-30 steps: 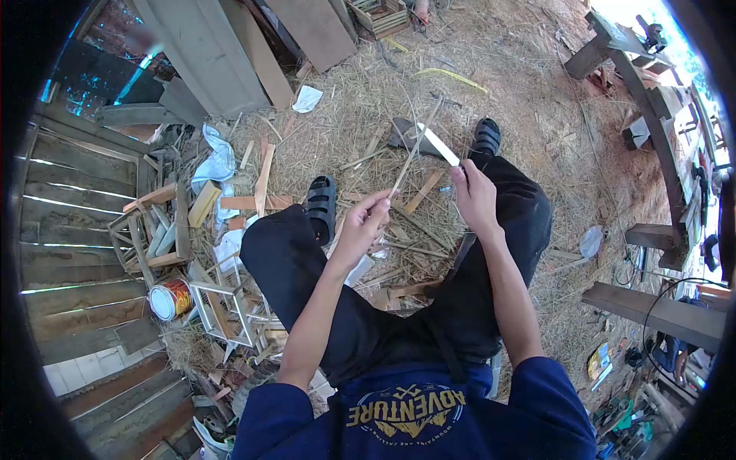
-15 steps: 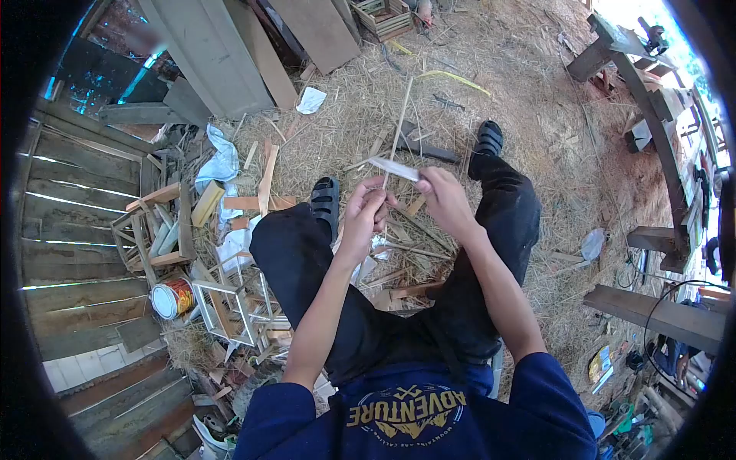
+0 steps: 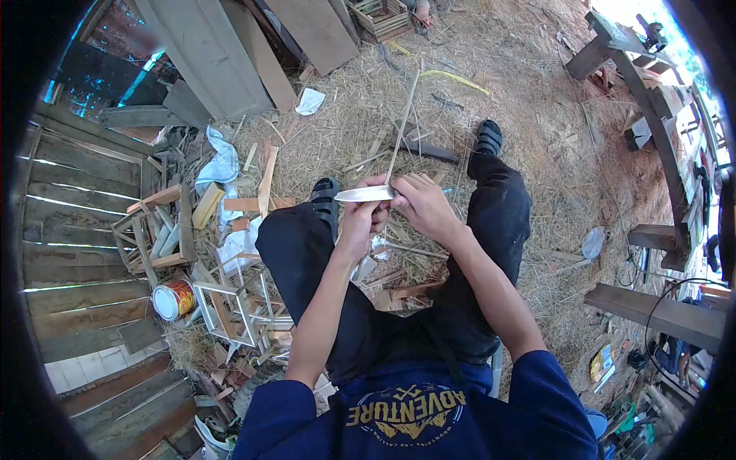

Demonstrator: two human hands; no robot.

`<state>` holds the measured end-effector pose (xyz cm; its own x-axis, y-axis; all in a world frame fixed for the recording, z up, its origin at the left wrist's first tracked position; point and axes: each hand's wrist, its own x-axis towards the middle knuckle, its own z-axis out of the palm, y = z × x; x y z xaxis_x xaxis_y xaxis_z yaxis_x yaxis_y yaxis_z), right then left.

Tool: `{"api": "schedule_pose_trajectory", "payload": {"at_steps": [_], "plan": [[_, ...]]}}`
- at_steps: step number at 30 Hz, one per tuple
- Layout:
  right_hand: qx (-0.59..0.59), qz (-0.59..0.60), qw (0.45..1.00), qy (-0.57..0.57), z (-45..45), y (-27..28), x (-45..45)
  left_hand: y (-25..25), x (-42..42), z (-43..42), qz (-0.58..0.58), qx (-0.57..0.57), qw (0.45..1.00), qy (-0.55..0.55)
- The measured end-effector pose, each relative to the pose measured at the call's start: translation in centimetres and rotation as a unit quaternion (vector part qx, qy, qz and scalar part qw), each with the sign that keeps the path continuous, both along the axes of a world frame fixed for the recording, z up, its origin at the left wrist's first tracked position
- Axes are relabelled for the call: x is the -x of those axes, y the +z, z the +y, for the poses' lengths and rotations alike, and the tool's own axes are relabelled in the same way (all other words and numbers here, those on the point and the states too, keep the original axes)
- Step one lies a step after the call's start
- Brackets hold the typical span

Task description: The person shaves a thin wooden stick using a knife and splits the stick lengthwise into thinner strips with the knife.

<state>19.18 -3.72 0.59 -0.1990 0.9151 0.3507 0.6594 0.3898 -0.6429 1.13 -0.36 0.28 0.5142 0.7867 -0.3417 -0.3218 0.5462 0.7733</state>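
Observation:
Between my knees, my left hand is closed around the lower part of a thin pale strip, which looks like split bamboo or wood. The strip points up and away over the floor. My right hand grips the handle of a knife, its fingers wrapped so the handle is mostly hidden. The broad blade points left and lies across my left hand's fingers, at the strip's lower end. Both hands are close together, nearly touching. Whether the edge is in the strip I cannot tell.
Shavings and straw cover the ground. A dark block lies beyond my hands, near my sandal. Left are small wooden frames, a paint can and a slatted wall. A wooden bench stands at right.
My right hand has brought the knife down and left, and the blade now lies flatter across my left hand. The strip's far end has tilted slightly right.

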Motion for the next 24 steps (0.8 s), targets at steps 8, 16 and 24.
{"api": "schedule_pose_trajectory", "payload": {"at_steps": [8, 16, 24], "plan": [[-0.04, -0.089, 0.995, -0.019, -1.0, 0.3, -1.3, 0.7, 0.0, -0.4, -0.005, 0.011, 0.998, -0.061], [-0.028, -0.112, 0.992, -0.046, -1.3, 0.5, -1.4, 1.2, -0.2, -0.6, -0.013, 0.04, 0.997, -0.059], [-0.03, -0.034, 0.945, -0.324, 1.1, -1.1, -7.0, 1.2, 1.0, -2.6, -0.011, 0.051, 0.993, -0.109]]}}
